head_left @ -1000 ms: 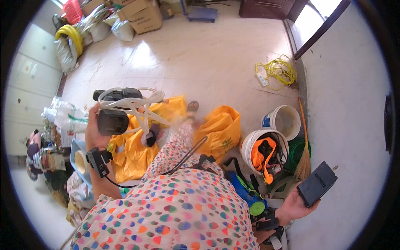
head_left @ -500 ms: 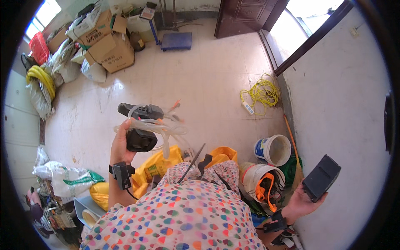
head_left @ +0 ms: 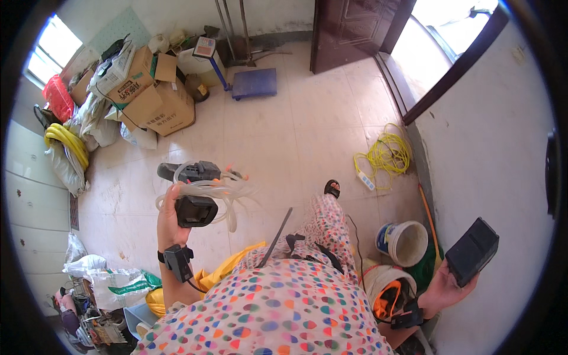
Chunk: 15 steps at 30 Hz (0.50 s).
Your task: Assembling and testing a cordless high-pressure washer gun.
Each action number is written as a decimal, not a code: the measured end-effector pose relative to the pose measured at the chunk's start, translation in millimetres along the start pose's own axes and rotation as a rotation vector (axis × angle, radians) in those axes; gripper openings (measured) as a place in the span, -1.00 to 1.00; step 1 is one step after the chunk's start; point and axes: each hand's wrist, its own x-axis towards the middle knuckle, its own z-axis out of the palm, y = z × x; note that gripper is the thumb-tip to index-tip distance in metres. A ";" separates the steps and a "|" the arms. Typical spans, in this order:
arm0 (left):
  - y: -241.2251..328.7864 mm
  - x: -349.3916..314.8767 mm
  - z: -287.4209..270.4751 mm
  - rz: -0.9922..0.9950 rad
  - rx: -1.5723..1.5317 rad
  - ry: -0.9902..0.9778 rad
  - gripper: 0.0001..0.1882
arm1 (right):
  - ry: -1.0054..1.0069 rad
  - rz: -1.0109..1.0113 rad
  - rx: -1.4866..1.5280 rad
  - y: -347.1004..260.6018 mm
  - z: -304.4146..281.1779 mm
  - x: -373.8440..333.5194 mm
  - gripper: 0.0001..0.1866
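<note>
My left hand [head_left: 170,220] is closed around a black plastic hand tool [head_left: 198,211] with a boxy, hollow-looking lower end. A loose coil of clear tubing [head_left: 222,190] is gathered in the same grip, with small orange-red tips at its far side. My right hand [head_left: 441,291], held out to the right, grips a black rectangular block [head_left: 473,251] that looks like a battery pack. The two items are well apart.
On the right stand a white bucket [head_left: 408,244] and another bucket [head_left: 378,278] holding orange stuff. A yellow cable coil [head_left: 387,155] lies before the doorway. A blue platform scale [head_left: 254,84] and cardboard boxes [head_left: 171,109] are at the back; sacks [head_left: 118,284] lie at left.
I have stepped forward, with one sandalled foot now showing ahead. The yellow bag and buckets slip back toward my body. Both hands keep their holds.
</note>
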 end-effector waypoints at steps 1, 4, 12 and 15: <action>-1.8 14.1 16.4 0.013 -0.009 0.026 -0.72 | -0.214 0.083 0.074 9.8 -12.6 38.2 -0.52; -14.2 51.3 57.8 0.086 -0.004 -0.047 -0.77 | -0.256 -0.198 -0.335 56.7 2.1 86.9 -0.42; -3.9 90.7 127.3 0.036 -0.006 -0.020 -0.65 | -0.033 -0.538 -0.810 111.7 47.2 116.3 -0.16; 17.7 164.2 241.4 0.028 -0.054 -0.102 -0.64 | -0.037 -0.258 -0.481 145.4 119.0 194.0 -0.11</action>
